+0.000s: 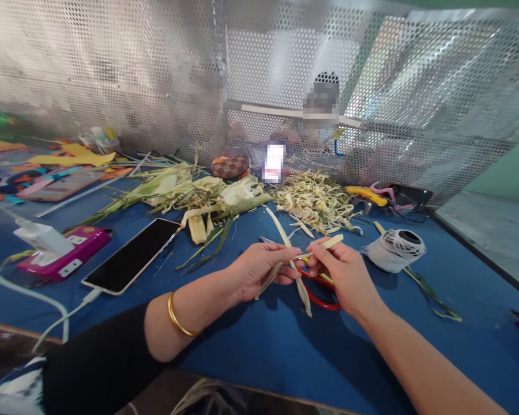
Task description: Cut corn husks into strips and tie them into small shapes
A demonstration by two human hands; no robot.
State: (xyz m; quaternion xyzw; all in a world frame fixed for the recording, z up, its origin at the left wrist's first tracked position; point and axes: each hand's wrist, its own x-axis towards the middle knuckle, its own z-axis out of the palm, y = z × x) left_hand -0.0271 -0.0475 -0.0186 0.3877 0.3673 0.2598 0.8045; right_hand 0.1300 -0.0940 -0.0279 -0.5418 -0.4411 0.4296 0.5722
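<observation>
My left hand (266, 266) pinches pale strips of corn husk between thumb and fingers. One long husk strip (280, 226) runs through this grip, its upper end pointing away from me and its lower end hanging toward me. My right hand (335, 265) is closed on a husk piece (334, 241) that stretches across to the left fingertips. Below both hands lie scissors with red handles (324, 303), partly hidden by the fingers. Beyond them are a heap of husks (199, 193) and a pile of curled, narrow husk strips (313, 202).
Right of my hands stands a spool of white thread (395, 251). A charging phone (132, 256) and a purple power strip (69, 253) with a trailing white cable are at left. Yellow-handled scissors (367, 195) lie behind. A perforated metal panel (277, 69) closes off the blue table's (242, 340) back.
</observation>
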